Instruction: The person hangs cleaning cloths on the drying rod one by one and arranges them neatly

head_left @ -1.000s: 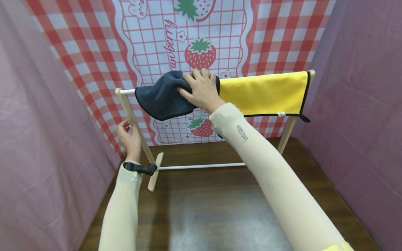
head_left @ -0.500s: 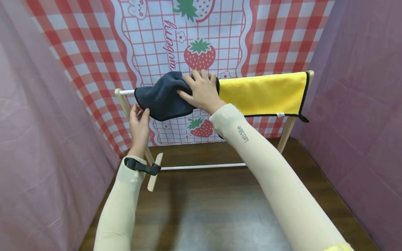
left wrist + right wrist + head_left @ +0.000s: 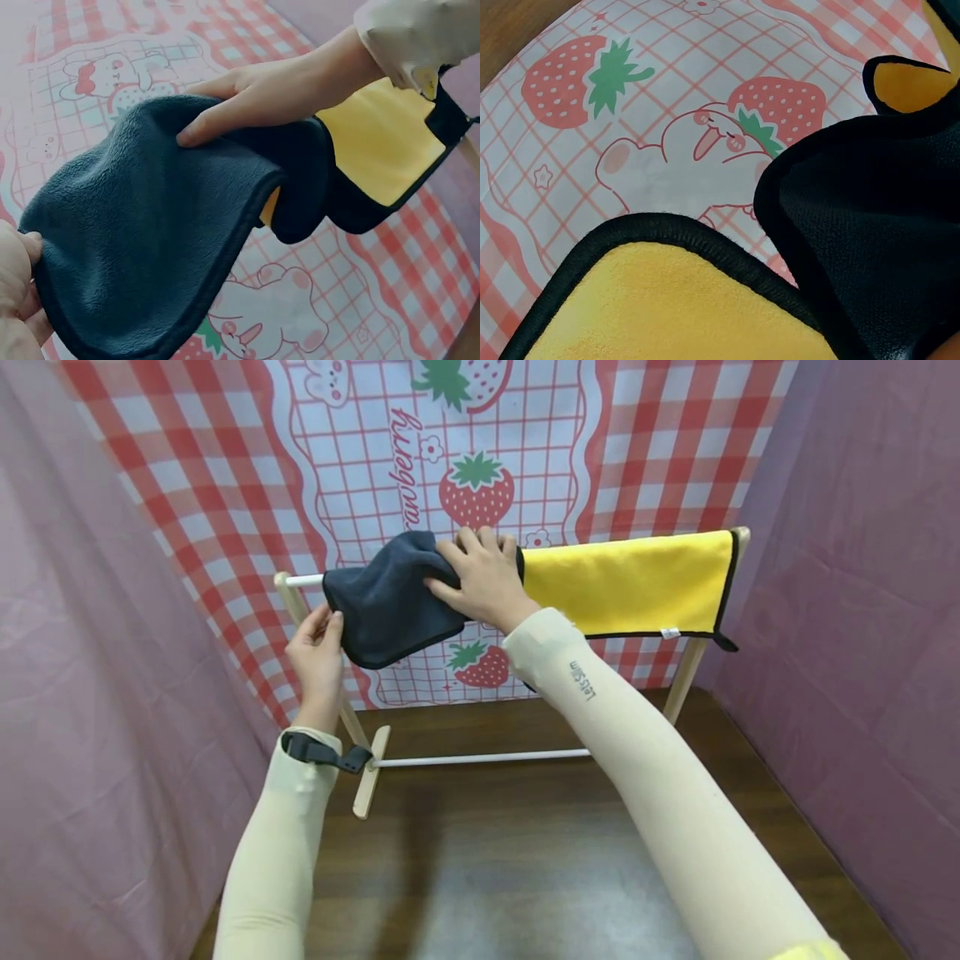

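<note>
A dark grey-blue towel [image 3: 393,606] with black edging hangs rumpled over the white top rail [image 3: 303,581] of a small wooden rack. My left hand [image 3: 317,660] pinches the towel's left edge between thumb and fingers. Over the rail, my right hand [image 3: 487,577] grips the towel's bunched right part, thumb in front. In the left wrist view the towel's yellow reverse peeks out under the fold. A yellow towel [image 3: 630,585] with black edging hangs on the right half of the rail, just beside my right hand. In the right wrist view its yellow lower corner [image 3: 682,300] shows, and my right hand is mostly out of frame.
The rack's left wooden foot [image 3: 372,772] stands on the brown tabletop [image 3: 510,852], and a white lower bar [image 3: 480,758] runs across. Behind hangs a strawberry-print checked cloth [image 3: 540,468]. Pink-purple curtains [image 3: 847,610] close off both sides.
My left hand has risen from beside the rack's left post to the dark towel's left edge and taken hold of it. The towel's lower front edge has dropped slightly. My right hand has stayed put.
</note>
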`<state>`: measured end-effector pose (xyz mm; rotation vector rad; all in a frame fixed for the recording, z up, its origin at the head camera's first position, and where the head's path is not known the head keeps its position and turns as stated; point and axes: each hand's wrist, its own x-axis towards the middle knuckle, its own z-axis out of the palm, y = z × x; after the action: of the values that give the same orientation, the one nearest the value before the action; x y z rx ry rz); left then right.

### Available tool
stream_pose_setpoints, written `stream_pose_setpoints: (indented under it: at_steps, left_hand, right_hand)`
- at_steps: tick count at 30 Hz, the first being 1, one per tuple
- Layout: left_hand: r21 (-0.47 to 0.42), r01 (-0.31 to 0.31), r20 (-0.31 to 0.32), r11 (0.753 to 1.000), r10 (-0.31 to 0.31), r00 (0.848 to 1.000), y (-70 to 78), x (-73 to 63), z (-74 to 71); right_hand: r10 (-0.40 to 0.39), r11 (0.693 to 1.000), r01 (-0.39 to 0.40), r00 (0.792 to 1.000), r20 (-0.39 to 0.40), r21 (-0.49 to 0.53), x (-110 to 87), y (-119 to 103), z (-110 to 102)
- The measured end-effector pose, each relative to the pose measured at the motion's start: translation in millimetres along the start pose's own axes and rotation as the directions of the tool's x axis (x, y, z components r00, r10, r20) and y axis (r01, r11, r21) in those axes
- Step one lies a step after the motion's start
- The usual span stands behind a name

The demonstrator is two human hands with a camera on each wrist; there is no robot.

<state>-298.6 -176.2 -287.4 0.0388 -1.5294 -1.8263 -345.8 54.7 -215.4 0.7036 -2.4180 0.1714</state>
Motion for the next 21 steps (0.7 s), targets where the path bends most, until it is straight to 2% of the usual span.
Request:
stream_pose_setpoints:
  at_steps: [3, 7, 12, 21]
  left_hand:
    - [-0.050, -0.012, -0.005, 0.999, 0.012, 1.000, 2.0, 1.1, 0.6]
    - [-0.089, 0.004, 0.003, 0.996, -0.004, 1.000, 5.5, 1.0, 0.7]
    - [-0.100, 0.013, 0.009, 0.995, -0.013, 1.000, 10.1, 1.3, 1.8]
    - [-0.103, -0.009, -0.002, 0.995, 0.009, 1.000, 14.2, 4.3, 2.3]
  right_hand:
    - [-0.015, 1.000, 0.015, 1.000, -0.007, -0.007, -1.5, 1.0, -1.1]
    - [-0.035, 0.999, 0.035, 0.999, -0.005, -0.013, -2.9, 1.6, -2.5]
    - [-0.040, 0.999, 0.040, 0.999, 0.009, -0.019, -3.7, 2.0, -5.0]
    - [-0.038, 0.999, 0.038, 0.999, 0.018, 0.002, -5.2, 5.5, -9.5]
